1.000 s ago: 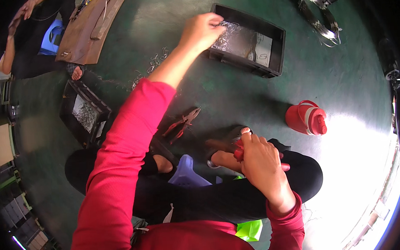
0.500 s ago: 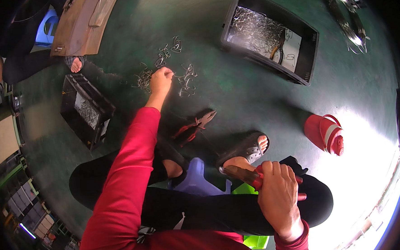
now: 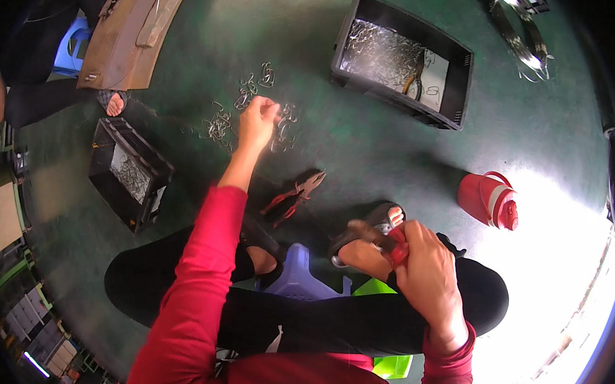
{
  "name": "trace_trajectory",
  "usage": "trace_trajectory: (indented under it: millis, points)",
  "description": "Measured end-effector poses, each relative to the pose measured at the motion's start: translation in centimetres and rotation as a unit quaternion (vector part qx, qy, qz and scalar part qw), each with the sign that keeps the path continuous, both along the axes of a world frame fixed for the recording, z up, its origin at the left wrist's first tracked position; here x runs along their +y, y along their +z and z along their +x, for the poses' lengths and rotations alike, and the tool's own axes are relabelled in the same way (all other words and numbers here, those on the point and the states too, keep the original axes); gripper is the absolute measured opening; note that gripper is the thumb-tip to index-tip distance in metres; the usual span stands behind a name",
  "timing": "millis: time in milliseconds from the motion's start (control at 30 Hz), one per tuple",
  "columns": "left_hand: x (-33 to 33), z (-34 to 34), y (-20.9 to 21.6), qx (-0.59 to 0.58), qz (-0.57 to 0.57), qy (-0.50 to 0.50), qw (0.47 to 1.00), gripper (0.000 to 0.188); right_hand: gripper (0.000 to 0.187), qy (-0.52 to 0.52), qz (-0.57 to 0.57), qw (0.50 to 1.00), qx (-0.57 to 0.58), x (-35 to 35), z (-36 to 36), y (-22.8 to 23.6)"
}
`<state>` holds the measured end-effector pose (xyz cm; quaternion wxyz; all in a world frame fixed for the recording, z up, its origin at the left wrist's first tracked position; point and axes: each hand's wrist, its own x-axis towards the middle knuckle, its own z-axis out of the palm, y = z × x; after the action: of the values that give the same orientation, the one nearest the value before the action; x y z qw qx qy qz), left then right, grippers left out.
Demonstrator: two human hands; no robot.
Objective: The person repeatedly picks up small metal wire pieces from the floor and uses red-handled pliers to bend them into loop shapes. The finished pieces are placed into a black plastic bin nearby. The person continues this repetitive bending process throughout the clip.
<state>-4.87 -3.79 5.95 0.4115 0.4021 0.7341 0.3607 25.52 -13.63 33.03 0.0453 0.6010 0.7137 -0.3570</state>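
Note:
My left hand (image 3: 257, 125) reaches out over the green floor among small piles of bent wire hooks. Its fingers are pinched together, and anything between them is too small to make out. One pile of wire hooks (image 3: 218, 125) lies just left of the hand, another bunch (image 3: 245, 91) beyond it, and more hooks to its right, partly covered by the fingers. Above my right knee, my right hand (image 3: 428, 272) is wrapped round red-handled pliers (image 3: 396, 246), whose jaws point left and are smeared by motion. A second pair of red-handled pliers (image 3: 295, 196) lies on the floor before my feet.
A black crate (image 3: 463, 90) at the far right holds many wire pieces and another pair of pliers. A smaller black crate (image 3: 101, 171) with wire stands at left. Also around are a wire coil (image 3: 511, 35), a red jug (image 3: 476, 196), a purple stool (image 3: 298, 276) and another person's foot (image 3: 114, 105).
My left hand has shifted a little to the right, toward the right-hand hooks. My right hand has risen slightly with the pliers. The whole view has shifted slightly.

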Motion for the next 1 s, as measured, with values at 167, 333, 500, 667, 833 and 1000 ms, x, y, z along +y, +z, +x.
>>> trace_trajectory:
  millis: [167, 333, 500, 667, 833, 1000]
  points:
    - [-2.6, 6.2, 13.2, -0.190, 0.065, -0.095, 0.975, 0.010, 0.023, -0.210, -0.054, 0.942, 0.256, 0.4, 0.6, -0.2]
    - [-7.3, 11.0, 22.7, -0.069, 0.221, -0.152, 0.961, 0.006, 0.018, -0.277, -0.048, 0.862, 0.423, 0.6, 1.1, 0.2]
    - [-10.9, 12.4, 26.0, 0.108, 0.415, -0.171, 0.887, 0.015, 0.017, -0.250, 0.046, 0.838, 0.483, -0.9, 0.3, 2.0]
    - [-13.0, 12.8, 27.3, 0.131, 0.412, -0.168, 0.886, 0.015, 0.015, -0.213, 0.073, 0.848, 0.480, -2.3, -0.1, 2.7]
    - [-14.4, 11.9, 28.7, -0.173, 0.244, -0.136, 0.945, 0.013, 0.016, -0.197, 0.044, 0.844, 0.497, -2.7, 0.4, 3.2]
    - [-12.8, 8.6, 28.9, -0.389, -0.080, -0.199, 0.896, 0.036, 0.018, -0.133, 0.025, 0.865, 0.483, -2.8, 0.5, 3.4]
